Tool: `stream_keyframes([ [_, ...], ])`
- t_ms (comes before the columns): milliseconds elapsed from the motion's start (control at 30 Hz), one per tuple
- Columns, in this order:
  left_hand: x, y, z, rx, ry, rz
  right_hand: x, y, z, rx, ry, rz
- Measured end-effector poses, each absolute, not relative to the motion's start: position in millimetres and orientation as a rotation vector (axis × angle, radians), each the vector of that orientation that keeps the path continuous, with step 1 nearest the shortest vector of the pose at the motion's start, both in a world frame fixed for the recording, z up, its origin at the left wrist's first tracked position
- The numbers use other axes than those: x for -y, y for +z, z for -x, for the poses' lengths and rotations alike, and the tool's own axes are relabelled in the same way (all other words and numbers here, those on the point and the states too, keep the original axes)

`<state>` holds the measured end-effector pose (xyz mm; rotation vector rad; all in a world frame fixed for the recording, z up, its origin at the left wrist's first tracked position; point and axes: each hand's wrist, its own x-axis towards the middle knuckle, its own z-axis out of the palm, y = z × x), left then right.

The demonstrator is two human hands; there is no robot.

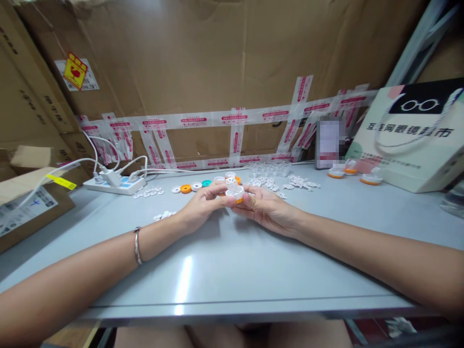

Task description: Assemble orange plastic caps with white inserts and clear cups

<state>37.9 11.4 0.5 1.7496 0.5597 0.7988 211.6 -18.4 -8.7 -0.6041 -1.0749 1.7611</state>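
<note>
Between both hands, just above the table, is a small round white piece with an orange base [235, 194] and a clear upper part. My left hand [207, 202] pinches it from the left, thumb in front. From the right, my right hand [264, 205] grips the same piece with thumb and fingers. Behind the hands runs a row of round caps, among them an orange cap [186, 189] and a teal cap [207, 183]. Small white plastic parts [266, 183] are heaped past my right hand. Several white discs [165, 215] lie near my left wrist.
A power strip [114, 184] with plugged cables sits at the back left, beside a cardboard box [32, 208]. Clear cups [270, 168] stand at the back. On the right are a phone [329, 142], finished-looking orange-based pieces [370, 176] and a paper bag [409, 140].
</note>
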Motion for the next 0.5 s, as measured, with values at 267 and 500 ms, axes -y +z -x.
stream_keyframes([
  [267, -11.0, 1.0, -38.6, -0.493, 0.774, -1.691, 18.2, -10.5, -211.4, 1.176, 1.803, 0.482],
  [500, -11.7, -0.1, -39.7, -0.473, 0.806, -1.612, 15.3, -13.1, -212.6, 1.231, 1.822, 0.518],
])
